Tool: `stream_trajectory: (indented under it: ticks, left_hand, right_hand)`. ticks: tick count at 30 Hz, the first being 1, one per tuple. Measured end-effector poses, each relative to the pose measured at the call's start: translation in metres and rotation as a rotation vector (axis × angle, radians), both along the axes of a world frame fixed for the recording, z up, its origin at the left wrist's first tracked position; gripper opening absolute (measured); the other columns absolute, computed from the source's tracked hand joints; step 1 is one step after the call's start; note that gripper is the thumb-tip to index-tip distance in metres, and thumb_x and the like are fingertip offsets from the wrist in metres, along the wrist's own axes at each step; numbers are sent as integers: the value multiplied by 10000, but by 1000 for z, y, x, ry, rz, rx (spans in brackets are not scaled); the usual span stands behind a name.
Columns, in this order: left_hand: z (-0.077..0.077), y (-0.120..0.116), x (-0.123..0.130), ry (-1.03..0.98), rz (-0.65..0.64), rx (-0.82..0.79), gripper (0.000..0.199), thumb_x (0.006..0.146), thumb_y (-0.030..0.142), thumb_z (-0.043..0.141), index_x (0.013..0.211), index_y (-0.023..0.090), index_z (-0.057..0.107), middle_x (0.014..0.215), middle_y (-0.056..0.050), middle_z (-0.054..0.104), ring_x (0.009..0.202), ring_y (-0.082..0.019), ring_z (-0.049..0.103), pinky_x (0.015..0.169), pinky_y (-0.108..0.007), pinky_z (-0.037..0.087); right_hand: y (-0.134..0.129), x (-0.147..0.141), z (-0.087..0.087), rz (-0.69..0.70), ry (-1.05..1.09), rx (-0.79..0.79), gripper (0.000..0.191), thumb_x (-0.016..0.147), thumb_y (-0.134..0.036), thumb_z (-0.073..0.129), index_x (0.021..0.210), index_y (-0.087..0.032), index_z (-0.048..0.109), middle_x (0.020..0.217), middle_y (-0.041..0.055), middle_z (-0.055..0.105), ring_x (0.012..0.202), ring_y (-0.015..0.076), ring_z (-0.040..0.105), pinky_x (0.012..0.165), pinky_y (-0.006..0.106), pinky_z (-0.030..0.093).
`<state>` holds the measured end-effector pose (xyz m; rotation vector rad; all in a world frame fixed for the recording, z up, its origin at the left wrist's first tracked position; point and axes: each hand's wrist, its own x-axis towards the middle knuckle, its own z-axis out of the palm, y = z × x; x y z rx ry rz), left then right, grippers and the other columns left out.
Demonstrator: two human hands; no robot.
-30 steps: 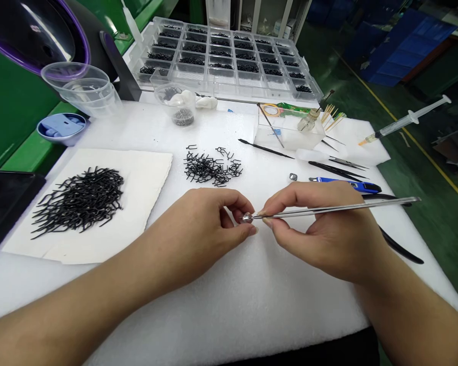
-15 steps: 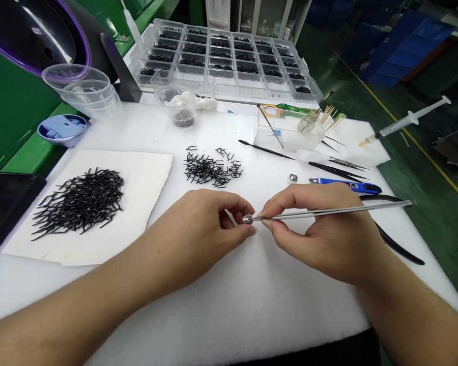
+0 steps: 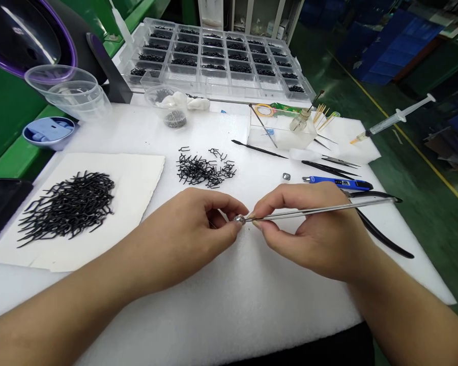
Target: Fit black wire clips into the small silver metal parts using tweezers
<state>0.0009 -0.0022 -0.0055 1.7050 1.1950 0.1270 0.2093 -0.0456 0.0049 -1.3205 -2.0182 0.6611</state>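
Silver tweezers [image 3: 320, 209]; black wire clips [image 3: 66, 209] on cream paper [image 3: 137, 188]; white foam sheet [image 3: 229, 310]; blue tool handle [image 3: 336, 183].

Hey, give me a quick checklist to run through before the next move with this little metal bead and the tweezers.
1. Bead secure: the left hand pinches the small metal bead between its fingertips. Ok.
2. Tool in hand: the right hand holds the long steel tweezers. Ok.
3. Tip at the bead: the tweezer tip touches the bead. Ok.
4. Bead's surface at the tip: too small to see. Cannot tell.
5. Work area: the loose black wire pieces lie apart from both hands, on the white foam pad. Ok.
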Motion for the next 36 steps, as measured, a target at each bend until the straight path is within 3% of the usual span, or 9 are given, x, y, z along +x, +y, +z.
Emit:
stream_trajectory:
  ticks: [4,24,36]
  left_hand:
    - [0,1,0,0,7,-18,287,887,485,622,1094,351,769,753,25,723,686,-194,630,595,-312,472]
    - [-4,0,1,-33,33,26,224,837,466,679,993,327,761,690,35,688,597,-166,604,484,-262,451]
    - [-7,0,1,-43,27,99,220,826,489,700,947,317,764,742,52,740,633,-163,679,511,-252,502]
  right_hand:
    - [1,-1,0,5,-15,14,104,774,-79,708,789,-180,722,717,-61,739,584,60,610,608,196,466]
    - [-1,3,-1,0,8,59,104,768,-73,715,788,-173,732,744,-43,766,616,64,652,617,196,475]
    - [-2,2,0,-19,-18,39,97,766,-85,716,781,-179,731,721,-52,757,584,65,627,601,219,464]
